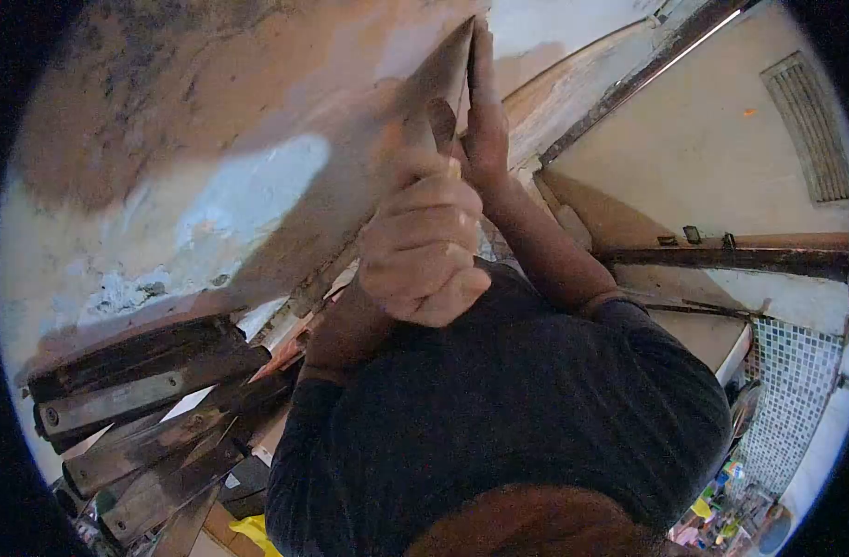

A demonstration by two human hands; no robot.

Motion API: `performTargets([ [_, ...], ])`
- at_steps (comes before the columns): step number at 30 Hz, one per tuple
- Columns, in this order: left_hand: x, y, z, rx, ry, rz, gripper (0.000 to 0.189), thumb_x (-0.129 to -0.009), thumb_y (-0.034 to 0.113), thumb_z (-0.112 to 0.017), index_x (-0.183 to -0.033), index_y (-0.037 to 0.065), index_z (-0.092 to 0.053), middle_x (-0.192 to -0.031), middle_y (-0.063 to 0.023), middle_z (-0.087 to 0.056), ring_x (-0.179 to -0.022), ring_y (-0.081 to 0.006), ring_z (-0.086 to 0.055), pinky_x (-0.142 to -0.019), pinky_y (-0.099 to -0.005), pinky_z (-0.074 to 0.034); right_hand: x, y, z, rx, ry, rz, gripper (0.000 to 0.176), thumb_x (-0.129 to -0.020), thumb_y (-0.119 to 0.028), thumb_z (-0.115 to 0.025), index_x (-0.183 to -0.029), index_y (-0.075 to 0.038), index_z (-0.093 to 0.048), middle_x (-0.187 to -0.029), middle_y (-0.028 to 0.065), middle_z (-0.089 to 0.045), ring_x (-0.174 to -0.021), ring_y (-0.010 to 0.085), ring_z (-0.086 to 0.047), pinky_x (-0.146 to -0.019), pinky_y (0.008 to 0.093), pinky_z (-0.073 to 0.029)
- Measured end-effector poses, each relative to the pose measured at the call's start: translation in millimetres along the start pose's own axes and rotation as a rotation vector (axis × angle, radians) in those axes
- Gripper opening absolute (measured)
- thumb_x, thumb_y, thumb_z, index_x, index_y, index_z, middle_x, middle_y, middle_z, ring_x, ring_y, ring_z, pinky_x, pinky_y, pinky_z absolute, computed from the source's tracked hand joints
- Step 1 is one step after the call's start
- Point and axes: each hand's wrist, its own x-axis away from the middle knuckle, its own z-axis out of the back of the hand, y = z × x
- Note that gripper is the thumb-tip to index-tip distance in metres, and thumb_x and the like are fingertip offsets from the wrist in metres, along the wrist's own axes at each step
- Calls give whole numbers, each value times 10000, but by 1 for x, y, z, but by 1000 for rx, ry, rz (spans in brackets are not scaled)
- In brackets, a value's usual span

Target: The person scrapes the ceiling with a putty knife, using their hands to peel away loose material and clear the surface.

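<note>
A thin brown board (pixel 350 176) stands tilted in front of me, its narrow edge running up to the top middle. My right hand (pixel 485 121) lies stretched along that edge, fingers on one side and thumb on the board's face, pinching it. Just below, my left hand (pixel 420 246) is clenched in a fist against the board. A small pale tip (pixel 454 169) pokes out of the fist; whatever else it grips is hidden. Both forearms come up from dark sleeves (pixel 536 408).
Several dark, worn metal bars and planks (pixel 137 381) lie stacked at lower left. A stained wall (pixel 165 232) is behind the board. At right are a wooden beam (pixel 721 255), a vent grille (pixel 814 121), mosaic tiles (pixel 796 390) and colourful clutter (pixel 721 520).
</note>
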Motion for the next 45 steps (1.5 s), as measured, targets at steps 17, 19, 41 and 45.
performTargets([
  [17, -1, -27, 10, -47, -94, -15, 234, -793, 100, -605, -598, 68, -480, -606, 12, -459, -635, -223, -463, -781, -444, -394, 6, 29, -3, -170, -71, -257, 655, -1008, -181, -508, -1521, 68, -185, -1567, 219, -269, -1416, 277, -318, -1149, 359, -272],
  [19, 5, -13, 10, -52, -104, -9, 232, -794, 100, -607, -601, 68, -482, -607, 14, -457, -638, -224, -465, -785, -444, -394, 2, 19, -3, -175, -97, -323, 645, -1021, -203, -505, -1520, 67, -197, -1563, 207, -285, -1412, 255, -323, -1148, 354, -271],
  [41, -2, 7, 9, -26, -54, 83, 201, -747, 111, -668, -634, 48, -514, -664, -52, -553, -709, -274, -565, -781, -475, -407, 7, 16, -17, -128, 54, -228, 640, -1028, -192, -481, -1533, 45, -167, -1430, 208, -411, -1193, 296, -492, -1064, 393, -383],
  [45, -3, 7, 9, -57, -63, 32, 223, -763, 127, -644, -616, 46, -498, -643, -51, -550, -700, -275, -561, -797, -488, -416, 16, 53, -15, -318, -19, -488, 680, -992, -129, -536, -1532, 50, -163, -1486, 245, -357, -1297, 323, -449, -1111, 402, -348],
])
